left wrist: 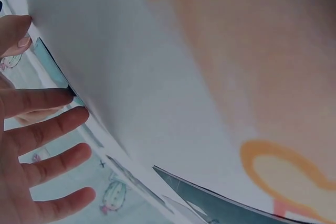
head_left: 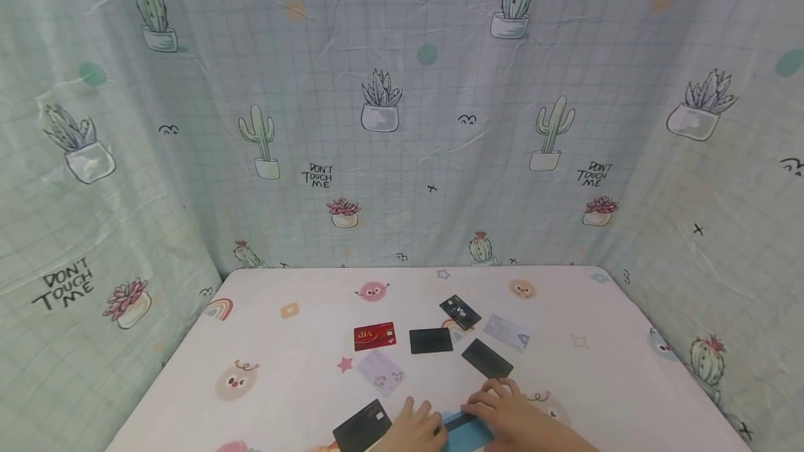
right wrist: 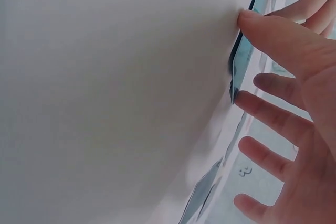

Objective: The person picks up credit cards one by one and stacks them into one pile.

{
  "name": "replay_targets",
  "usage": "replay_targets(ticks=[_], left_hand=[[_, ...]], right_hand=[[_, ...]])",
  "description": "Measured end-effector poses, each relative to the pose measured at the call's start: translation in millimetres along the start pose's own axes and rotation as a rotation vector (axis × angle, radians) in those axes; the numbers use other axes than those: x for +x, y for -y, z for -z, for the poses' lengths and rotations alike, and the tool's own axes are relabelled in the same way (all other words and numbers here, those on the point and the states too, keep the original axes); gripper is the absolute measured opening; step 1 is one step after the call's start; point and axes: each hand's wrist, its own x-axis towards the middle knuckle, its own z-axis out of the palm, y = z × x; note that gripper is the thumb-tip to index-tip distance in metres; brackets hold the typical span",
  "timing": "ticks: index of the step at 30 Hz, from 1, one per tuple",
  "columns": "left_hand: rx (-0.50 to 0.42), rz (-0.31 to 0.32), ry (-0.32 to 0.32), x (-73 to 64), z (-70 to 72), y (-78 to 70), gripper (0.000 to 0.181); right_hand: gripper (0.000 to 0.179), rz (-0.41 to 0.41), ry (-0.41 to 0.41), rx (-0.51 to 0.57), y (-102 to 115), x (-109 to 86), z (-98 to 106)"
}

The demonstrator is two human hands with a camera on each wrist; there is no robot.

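A blue card with a black stripe along its far side lies on the table between both hands, at the bottom of the head view. My left hand touches its left end with outstretched fingers, and the left wrist view shows the other fingers spread apart. From the other side, my right hand has fingertips at the card's right end. In the right wrist view its thumb meets the card's edge. A black card with a chip lies just left of my left hand.
Farther back lie a red VIP card, a lilac card, a plain black card, a dark card, a black VIP card and a pale blue card. Cactus-print curtains enclose the table.
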Motion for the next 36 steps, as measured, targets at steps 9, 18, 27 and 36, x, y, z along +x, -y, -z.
replay_targets(ticks=[9,18,27,36], left_hand=[[0.025,-0.013,-0.059,1.1,-4.5,-2.1,0.036],[-0.013,0.006,-0.008,1.7,-4.1,-1.7,0.041],[-0.012,0.006,-0.016,1.9,1.0,-1.6,0.040],[-0.005,0.002,-0.020,1.3,0.4,-2.3,0.042]], right_hand=[[0.052,0.046,-0.095,-0.001,-4.5,-1.3,-3.3],[0.051,0.028,-0.077,0.040,-4.8,-1.2,-2.9],[0.048,0.044,-0.079,0.050,-3.3,-0.2,3.4],[0.047,0.055,-0.076,0.057,-3.6,0.1,4.4]])
